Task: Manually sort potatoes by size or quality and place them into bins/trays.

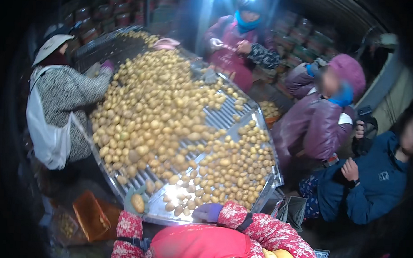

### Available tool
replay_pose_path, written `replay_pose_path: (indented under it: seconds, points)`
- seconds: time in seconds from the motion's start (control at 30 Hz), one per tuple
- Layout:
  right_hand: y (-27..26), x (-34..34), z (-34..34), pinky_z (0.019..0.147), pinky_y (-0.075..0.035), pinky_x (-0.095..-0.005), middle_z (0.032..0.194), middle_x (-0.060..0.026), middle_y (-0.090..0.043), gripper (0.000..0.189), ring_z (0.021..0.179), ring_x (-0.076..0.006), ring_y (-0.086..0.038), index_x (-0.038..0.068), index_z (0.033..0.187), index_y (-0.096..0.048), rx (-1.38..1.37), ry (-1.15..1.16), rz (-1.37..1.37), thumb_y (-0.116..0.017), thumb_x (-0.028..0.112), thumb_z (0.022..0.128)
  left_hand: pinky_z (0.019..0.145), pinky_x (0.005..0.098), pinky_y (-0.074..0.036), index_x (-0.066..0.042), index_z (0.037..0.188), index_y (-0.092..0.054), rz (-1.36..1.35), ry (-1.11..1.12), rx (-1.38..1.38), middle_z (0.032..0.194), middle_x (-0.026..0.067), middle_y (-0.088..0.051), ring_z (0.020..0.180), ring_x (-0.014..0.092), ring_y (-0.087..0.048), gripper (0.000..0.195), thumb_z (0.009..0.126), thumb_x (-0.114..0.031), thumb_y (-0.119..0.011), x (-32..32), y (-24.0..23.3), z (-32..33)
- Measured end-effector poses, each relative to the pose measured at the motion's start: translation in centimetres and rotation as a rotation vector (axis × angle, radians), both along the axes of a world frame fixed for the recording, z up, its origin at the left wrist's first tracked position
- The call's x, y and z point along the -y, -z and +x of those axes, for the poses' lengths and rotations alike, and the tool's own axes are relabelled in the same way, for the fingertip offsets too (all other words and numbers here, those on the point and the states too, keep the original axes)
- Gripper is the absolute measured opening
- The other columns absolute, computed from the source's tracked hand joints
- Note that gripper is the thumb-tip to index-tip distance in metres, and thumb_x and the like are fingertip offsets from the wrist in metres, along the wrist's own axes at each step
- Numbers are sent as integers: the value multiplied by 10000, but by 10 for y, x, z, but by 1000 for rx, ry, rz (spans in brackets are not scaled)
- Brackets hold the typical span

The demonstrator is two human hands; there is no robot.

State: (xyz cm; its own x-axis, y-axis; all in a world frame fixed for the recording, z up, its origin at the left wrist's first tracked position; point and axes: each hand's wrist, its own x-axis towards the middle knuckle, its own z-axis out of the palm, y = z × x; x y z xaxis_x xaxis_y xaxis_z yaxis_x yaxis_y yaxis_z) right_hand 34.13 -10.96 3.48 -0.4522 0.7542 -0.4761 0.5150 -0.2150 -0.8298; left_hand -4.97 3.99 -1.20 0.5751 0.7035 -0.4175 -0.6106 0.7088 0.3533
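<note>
A broad heap of potatoes (156,106) covers much of a metal sorting table (159,209) with ribbed parts. At its near left corner, my left hand (135,196), in a grey-green glove, is around a large potato (137,203). The fingers curve beside it. My right hand (207,212), in a grey and purple glove, rests low over the near edge, next to small potatoes (186,212); its fingertips are blurred by glare, and whether it holds one cannot be seen. Smaller potatoes (232,171) lie spread on the smooth near right part.
Co-workers stand on the left (60,100), at the far side (243,45) and on the right (316,112); another person (368,182) is at the lower right. An orange-brown crate (91,215) stands on the floor at lower left. A pink cloth item (166,43) lies at the heap's far end.
</note>
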Motion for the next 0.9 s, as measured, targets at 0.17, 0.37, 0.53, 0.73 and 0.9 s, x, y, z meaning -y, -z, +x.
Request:
replay_pose_path:
  seconds: [0.17,0.37,0.53,0.73,0.9]
  points:
    - [-74,-31,-5,857,-570,-382,1103,-81,-762,482,956,-189,-707,44,1276,-712,65,-66,-79,-573,463,1081,695,516,-559,-67,1574,-444,181,-115,-115,1067,192,-713,855,372,-687,732,1070,-596,-393,19,8,-11]
    - [-49,-142,50,853,-579,-361,1067,-60,-746,320,909,-163,-705,62,1220,-728,81,-141,313,-620,315,1056,975,586,-567,13,1478,-546,281,-152,-312,1236,233,-699,1098,395,-692,643,1028,-446,-561,39,-17,11]
    - [-28,-296,100,889,-579,-383,1123,-124,-766,337,997,-222,-736,75,1251,-739,29,440,210,-665,294,1006,766,543,-619,-3,1223,-686,-4,-194,-399,935,184,-732,821,353,-723,511,1014,-463,-602,39,-44,11]
    - [-41,-417,107,992,-554,-466,1246,-243,-701,416,1163,-390,-696,53,1359,-651,753,367,612,-635,275,1007,700,517,-603,-15,1157,-677,-51,-84,-497,848,203,-714,729,374,-699,536,1075,-516,-506,55,-35,-2]
    - [-13,-453,97,1116,-476,-527,1336,-279,-641,471,1264,-402,-642,91,1515,-511,1013,247,833,-479,267,1079,706,449,-618,-2,1182,-665,-79,-36,-473,939,182,-723,786,320,-711,545,1079,-513,-505,43,-30,9]
